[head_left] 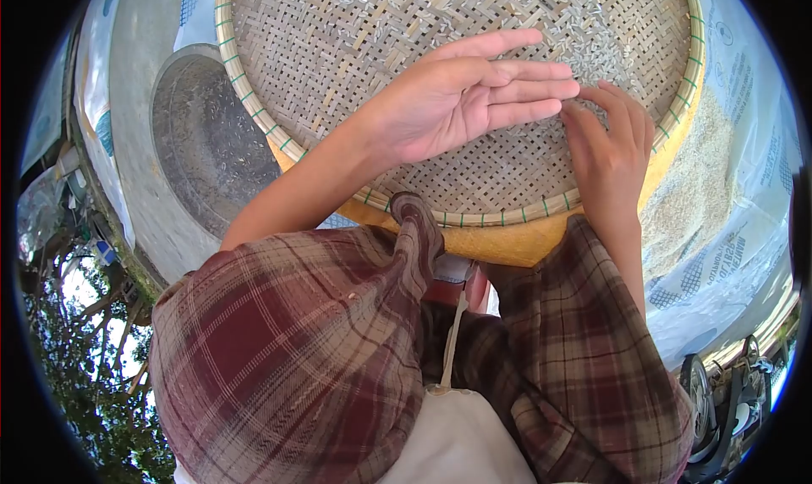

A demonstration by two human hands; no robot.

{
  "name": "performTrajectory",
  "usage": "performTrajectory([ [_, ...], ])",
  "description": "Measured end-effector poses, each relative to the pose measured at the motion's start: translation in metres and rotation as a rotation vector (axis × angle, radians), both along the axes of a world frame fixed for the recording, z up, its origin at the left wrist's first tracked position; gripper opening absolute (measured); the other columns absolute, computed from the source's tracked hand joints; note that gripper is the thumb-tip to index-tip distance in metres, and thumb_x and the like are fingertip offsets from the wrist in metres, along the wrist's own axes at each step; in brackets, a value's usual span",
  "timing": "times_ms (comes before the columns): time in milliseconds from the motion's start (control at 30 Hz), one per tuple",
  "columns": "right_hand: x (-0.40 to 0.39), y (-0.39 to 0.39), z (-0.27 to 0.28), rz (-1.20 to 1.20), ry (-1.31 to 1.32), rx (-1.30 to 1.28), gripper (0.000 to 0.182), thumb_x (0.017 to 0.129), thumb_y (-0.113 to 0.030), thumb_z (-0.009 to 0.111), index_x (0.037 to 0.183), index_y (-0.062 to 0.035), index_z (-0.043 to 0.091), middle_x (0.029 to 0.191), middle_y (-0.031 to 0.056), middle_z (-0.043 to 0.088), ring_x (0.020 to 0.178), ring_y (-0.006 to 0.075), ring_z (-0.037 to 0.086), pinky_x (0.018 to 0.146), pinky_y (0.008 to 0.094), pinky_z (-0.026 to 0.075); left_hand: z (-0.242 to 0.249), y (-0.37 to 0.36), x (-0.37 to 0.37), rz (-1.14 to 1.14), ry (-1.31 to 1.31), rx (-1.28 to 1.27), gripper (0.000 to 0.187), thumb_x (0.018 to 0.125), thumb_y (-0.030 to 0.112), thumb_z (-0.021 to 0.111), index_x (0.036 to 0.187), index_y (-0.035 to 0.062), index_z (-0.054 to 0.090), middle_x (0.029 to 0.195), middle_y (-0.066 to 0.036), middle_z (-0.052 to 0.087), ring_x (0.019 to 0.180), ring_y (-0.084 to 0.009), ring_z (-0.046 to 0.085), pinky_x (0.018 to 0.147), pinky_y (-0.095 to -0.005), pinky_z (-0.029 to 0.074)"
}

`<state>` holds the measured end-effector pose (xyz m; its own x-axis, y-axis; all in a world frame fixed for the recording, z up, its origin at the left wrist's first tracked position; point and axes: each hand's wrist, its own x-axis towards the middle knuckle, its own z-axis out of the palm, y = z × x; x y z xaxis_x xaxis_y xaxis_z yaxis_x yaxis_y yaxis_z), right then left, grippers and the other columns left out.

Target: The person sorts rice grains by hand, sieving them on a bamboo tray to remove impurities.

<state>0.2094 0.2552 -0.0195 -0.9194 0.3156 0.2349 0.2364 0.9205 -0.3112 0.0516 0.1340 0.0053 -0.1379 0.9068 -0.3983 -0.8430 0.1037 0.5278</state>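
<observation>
A round woven bamboo tray (338, 35) with a green-stitched rim lies in front of me, with rice grains (600, 44) scattered over its right side. My left hand (474, 95) reaches across from the left and lies flat over the weave, fingers straight and close together, holding nothing. My right hand (611, 158) comes over the tray's near right rim. Its fingertips press down on the grains right beside the left fingertips. Both sleeves are plaid.
The tray rests on a yellow container (507, 243). A grey metal basin (203, 137) with scattered grains stands to the left on concrete. A pile of husked grain (689, 188) lies on a printed white tarp at the right. Wheels of a vehicle (719, 399) show at the lower right.
</observation>
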Motion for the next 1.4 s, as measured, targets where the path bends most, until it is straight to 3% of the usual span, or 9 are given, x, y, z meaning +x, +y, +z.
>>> performTrajectory([
  [133, 0.000, 0.000, 0.003, -0.009, 0.030, -0.048, 0.012, 0.070, -0.008, 0.064, 0.081, -0.0087, 0.060, 0.098, 0.0017, 0.057, 0.102, 0.0235, 0.052, 0.088, 0.0384, 0.037, -0.004, -0.001, -0.008, -0.004, -0.254, 0.108, 0.049, 0.088, 0.003, 0.031, 0.132, -0.0113, 0.017, 0.131, -0.034, 0.028, 0.125, -0.0350, 0.033, 0.106, -0.0423, 0.030],
  [333, 0.000, 0.004, 0.010, -0.129, 0.198, -0.309, 0.012, 0.072, -0.003, 0.065, 0.082, -0.0055, 0.061, 0.098, 0.0065, 0.058, 0.102, 0.0273, 0.051, 0.087, 0.0370, 0.038, -0.016, -0.006, -0.013, -0.056, -0.176, 0.157, 0.034, 0.090, 0.016, 0.041, 0.113, -0.0074, 0.051, 0.075, -0.005, 0.058, 0.063, -0.0106, 0.053, 0.061, -0.0235, 0.041],
  [400, -0.001, 0.004, 0.014, -0.159, 0.208, -0.330, 0.011, 0.072, -0.003, 0.065, 0.083, -0.0051, 0.061, 0.098, 0.0074, 0.058, 0.102, 0.0273, 0.051, 0.087, 0.0365, 0.038, -0.007, -0.007, -0.012, -0.164, 0.178, -0.115, 0.025, 0.088, 0.020, 0.051, 0.098, -0.0006, 0.062, 0.051, 0.008, 0.038, 0.043, -0.0047, 0.032, 0.047, -0.0211, 0.026],
  [600, 0.001, 0.005, 0.013, -0.229, 0.220, -0.414, 0.009, 0.074, -0.004, 0.065, 0.083, -0.0047, 0.062, 0.098, 0.0081, 0.058, 0.101, 0.0264, 0.052, 0.087, 0.0355, 0.039, -0.002, -0.002, 0.001, -0.325, 1.391, -0.162, 0.012, 0.079, 0.012, 0.063, 0.089, 0.0065, 0.066, 0.047, 0.001, 0.039, 0.041, -0.0076, 0.040, 0.042, -0.0236, 0.032],
  [1033, 0.000, 0.002, 0.013, -0.244, 0.240, -0.472, 0.009, 0.075, -0.004, 0.065, 0.083, -0.0044, 0.063, 0.096, 0.0083, 0.059, 0.098, 0.0253, 0.053, 0.086, 0.0341, 0.040, -0.029, -0.004, 0.004, -0.438, 2.174, 0.307, 0.017, 0.074, 0.005, 0.058, 0.091, 0.0018, 0.059, 0.063, -0.006, 0.056, 0.058, -0.0204, 0.058, 0.054, -0.0318, 0.048],
  [1133, -0.001, 0.002, 0.013, -0.243, 0.243, -0.485, 0.009, 0.075, -0.004, 0.065, 0.084, -0.0044, 0.063, 0.096, 0.0085, 0.059, 0.097, 0.0251, 0.053, 0.086, 0.0336, 0.040, -0.028, -0.002, 0.006, -0.076, 1.864, 0.305, 0.014, 0.079, 0.005, 0.054, 0.092, 0.0038, 0.058, 0.054, -0.001, 0.047, 0.048, -0.0159, 0.051, 0.051, -0.0297, 0.044],
  [1200, -0.003, 0.001, 0.015, -0.242, 0.258, -0.482, 0.010, 0.074, -0.004, 0.065, 0.084, -0.0045, 0.063, 0.096, 0.0083, 0.059, 0.097, 0.0249, 0.053, 0.085, 0.0334, 0.040, -0.016, -0.001, 0.008, -0.073, 0.762, -0.272, 0.008, 0.083, 0.007, 0.049, 0.087, 0.0049, 0.056, 0.051, 0.003, 0.043, 0.043, -0.0120, 0.044, 0.051, -0.0271, 0.042],
  [1300, -0.012, 0.001, 0.018, -0.216, 0.306, -0.454, 0.011, 0.073, -0.003, 0.066, 0.084, -0.0053, 0.064, 0.096, 0.0077, 0.059, 0.097, 0.0247, 0.054, 0.084, 0.0334, 0.041, -0.023, -0.006, -0.006, -0.021, -0.122, -0.053, 0.011, 0.084, 0.012, 0.046, 0.084, 0.0042, 0.054, 0.058, 0.002, 0.045, 0.049, -0.0120, 0.045, 0.055, -0.0254, 0.040],
  [1400, -0.027, -0.006, 0.028, -0.128, 0.370, -0.431, 0.014, 0.070, -0.002, 0.067, 0.083, -0.0070, 0.064, 0.096, 0.0068, 0.059, 0.097, 0.0257, 0.054, 0.083, 0.0342, 0.042, -0.022, 0.001, 0.003, 0.060, -0.249, 0.018, 0.017, 0.084, 0.015, 0.041, 0.082, 0.0025, 0.052, 0.068, -0.004, 0.052, 0.063, -0.0171, 0.052, 0.065, -0.0298, 0.044],
])
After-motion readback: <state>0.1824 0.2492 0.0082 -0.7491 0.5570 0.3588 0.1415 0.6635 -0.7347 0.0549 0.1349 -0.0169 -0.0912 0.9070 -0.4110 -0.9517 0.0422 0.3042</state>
